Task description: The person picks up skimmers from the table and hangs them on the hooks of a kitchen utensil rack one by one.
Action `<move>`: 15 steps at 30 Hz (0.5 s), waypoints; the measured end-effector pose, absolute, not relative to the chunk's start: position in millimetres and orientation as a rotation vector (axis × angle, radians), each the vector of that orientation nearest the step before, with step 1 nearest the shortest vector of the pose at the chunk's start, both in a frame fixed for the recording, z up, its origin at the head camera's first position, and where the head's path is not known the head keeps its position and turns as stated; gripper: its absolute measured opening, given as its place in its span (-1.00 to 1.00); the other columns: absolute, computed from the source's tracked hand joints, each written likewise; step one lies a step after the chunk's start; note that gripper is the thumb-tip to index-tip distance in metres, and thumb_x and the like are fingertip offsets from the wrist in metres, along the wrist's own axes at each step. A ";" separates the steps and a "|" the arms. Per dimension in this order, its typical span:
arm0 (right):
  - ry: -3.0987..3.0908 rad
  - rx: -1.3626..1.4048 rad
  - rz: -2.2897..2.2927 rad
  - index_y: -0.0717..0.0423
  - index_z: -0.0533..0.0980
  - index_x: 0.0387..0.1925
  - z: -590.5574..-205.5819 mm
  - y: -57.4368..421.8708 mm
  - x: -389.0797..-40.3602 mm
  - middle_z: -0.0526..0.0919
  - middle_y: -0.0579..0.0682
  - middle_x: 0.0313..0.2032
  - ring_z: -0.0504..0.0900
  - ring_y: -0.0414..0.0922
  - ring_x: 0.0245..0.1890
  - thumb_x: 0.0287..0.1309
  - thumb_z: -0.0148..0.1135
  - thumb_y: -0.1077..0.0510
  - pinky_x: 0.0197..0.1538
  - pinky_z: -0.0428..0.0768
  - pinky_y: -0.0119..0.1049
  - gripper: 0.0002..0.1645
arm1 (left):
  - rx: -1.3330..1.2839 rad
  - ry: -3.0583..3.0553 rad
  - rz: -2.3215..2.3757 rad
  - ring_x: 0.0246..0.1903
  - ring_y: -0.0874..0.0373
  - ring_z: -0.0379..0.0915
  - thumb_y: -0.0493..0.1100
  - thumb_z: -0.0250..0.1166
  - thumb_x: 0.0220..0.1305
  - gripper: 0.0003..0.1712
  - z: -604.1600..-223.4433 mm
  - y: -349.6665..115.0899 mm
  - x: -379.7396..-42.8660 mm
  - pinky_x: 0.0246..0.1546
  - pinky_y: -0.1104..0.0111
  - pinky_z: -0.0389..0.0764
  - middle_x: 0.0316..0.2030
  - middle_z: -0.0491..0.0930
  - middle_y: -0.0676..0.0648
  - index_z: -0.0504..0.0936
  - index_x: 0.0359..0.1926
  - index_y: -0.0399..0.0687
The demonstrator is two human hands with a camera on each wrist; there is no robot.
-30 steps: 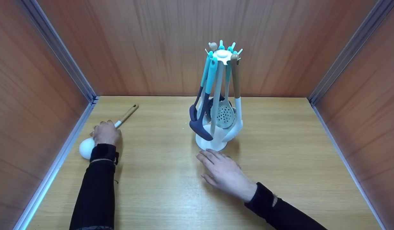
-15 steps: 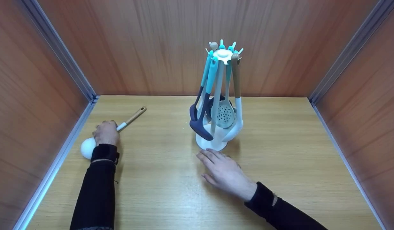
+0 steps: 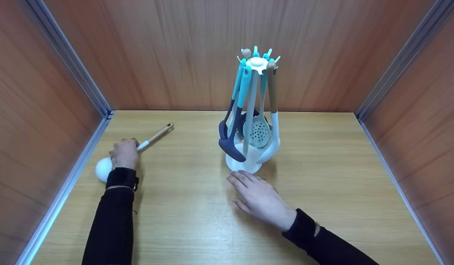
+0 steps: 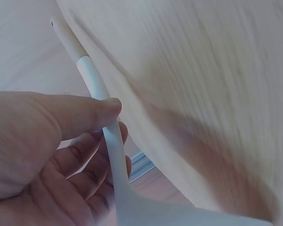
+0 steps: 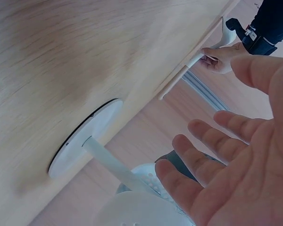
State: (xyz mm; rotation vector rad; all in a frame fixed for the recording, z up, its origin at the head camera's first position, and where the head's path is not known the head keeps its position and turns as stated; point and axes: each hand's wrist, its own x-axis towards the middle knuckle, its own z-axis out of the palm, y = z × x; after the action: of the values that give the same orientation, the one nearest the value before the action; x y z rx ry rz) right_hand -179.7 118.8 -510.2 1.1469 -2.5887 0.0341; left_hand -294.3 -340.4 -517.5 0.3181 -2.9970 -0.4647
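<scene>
My left hand (image 3: 125, 154) pinches the white neck of a ladle (image 3: 144, 145) between thumb and fingers. In the head view its rounded white bowl lies toward the left, and its wooden handle points up and right; part of the neck is hidden under the hand. The left wrist view shows the thumb pressed across the ladle's neck (image 4: 114, 146). My right hand (image 3: 258, 198), fingers extended and holding nothing, is just in front of the white round base (image 3: 245, 165) of a utensil stand (image 3: 252, 106).
Several utensils hang on the stand: a dark blue ladle-like one (image 3: 232, 145) with a turquoise handle, a grey slotted spoon (image 3: 260, 133) and a white one (image 3: 271, 143) with a brown handle. Wooden panels (image 3: 212, 55) enclose the tabletop (image 3: 182, 206) at the back and both sides.
My left hand has shifted slightly to the right with the ladle, whose handle end has moved right and tilted a little flatter. The right hand and the stand stay put.
</scene>
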 end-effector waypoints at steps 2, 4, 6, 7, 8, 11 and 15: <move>-2.573 1.145 0.034 0.03 0.55 0.63 -510.0 119.4 -179.9 0.74 0.03 0.53 0.75 0.05 0.52 0.45 0.64 -0.23 0.45 0.85 -0.03 -0.10 | 0.315 -2.991 -0.485 0.19 -0.64 0.67 -0.48 0.32 0.55 -0.66 -516.6 -339.2 -294.2 0.21 -0.47 0.71 0.14 0.73 -0.61 0.79 0.25 -0.40; -2.563 1.144 0.035 0.03 0.55 0.63 -509.4 120.1 -180.4 0.74 0.04 0.52 0.75 0.05 0.52 0.45 0.64 -0.23 0.45 0.85 -0.02 -0.09 | 0.312 -2.997 -0.491 0.22 -0.64 0.65 -0.49 0.33 0.55 -0.63 -516.2 -338.3 -295.1 0.27 -0.52 0.69 0.18 0.72 -0.61 0.78 0.29 -0.38; -2.558 1.142 0.038 0.04 0.55 0.64 -508.6 120.8 -181.0 0.74 0.06 0.53 0.74 0.06 0.52 0.46 0.63 -0.23 0.46 0.84 -0.02 -0.09 | 0.303 -3.004 -0.484 0.25 -0.65 0.64 -0.51 0.32 0.54 -0.60 -515.6 -337.2 -296.3 0.30 -0.55 0.68 0.20 0.72 -0.61 0.77 0.31 -0.37; -2.557 1.140 0.039 0.04 0.55 0.64 -508.1 121.1 -181.2 0.74 0.06 0.53 0.74 0.06 0.52 0.47 0.62 -0.23 0.46 0.84 -0.02 -0.10 | 0.298 -3.004 -0.484 0.26 -0.65 0.64 -0.52 0.31 0.54 -0.59 -515.6 -336.9 -297.0 0.31 -0.57 0.67 0.21 0.71 -0.60 0.76 0.32 -0.37; -2.556 1.139 0.037 0.05 0.54 0.64 -507.8 121.3 -181.4 0.73 0.07 0.53 0.74 0.06 0.53 0.48 0.61 -0.23 0.46 0.84 -0.02 -0.10 | 0.295 -3.002 -0.489 0.27 -0.65 0.63 -0.53 0.30 0.54 -0.58 -515.3 -336.4 -297.4 0.32 -0.58 0.66 0.22 0.71 -0.60 0.76 0.33 -0.36; -2.556 1.133 0.036 0.05 0.54 0.65 -506.7 121.8 -181.7 0.73 0.08 0.54 0.74 0.06 0.53 0.50 0.59 -0.24 0.47 0.83 -0.02 -0.10 | 0.287 -2.984 -0.507 0.27 -0.64 0.63 -0.55 0.26 0.54 -0.57 -514.4 -334.6 -298.0 0.30 -0.55 0.68 0.23 0.71 -0.59 0.75 0.34 -0.36; -2.563 1.128 0.043 0.06 0.54 0.66 -505.4 122.3 -181.1 0.73 0.09 0.55 0.73 0.07 0.54 0.52 0.57 -0.25 0.47 0.83 -0.01 -0.11 | 0.271 -2.943 -0.529 0.25 -0.63 0.64 -0.53 0.23 0.58 -0.57 -511.6 -331.0 -297.1 0.24 -0.52 0.71 0.21 0.72 -0.58 0.75 0.34 -0.35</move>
State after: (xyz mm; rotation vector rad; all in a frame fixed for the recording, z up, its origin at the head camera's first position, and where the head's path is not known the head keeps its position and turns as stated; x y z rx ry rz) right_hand -181.1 122.3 -505.4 1.1279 -2.5633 0.0431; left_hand -297.1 -331.0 -511.6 0.2712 -2.9434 -0.5293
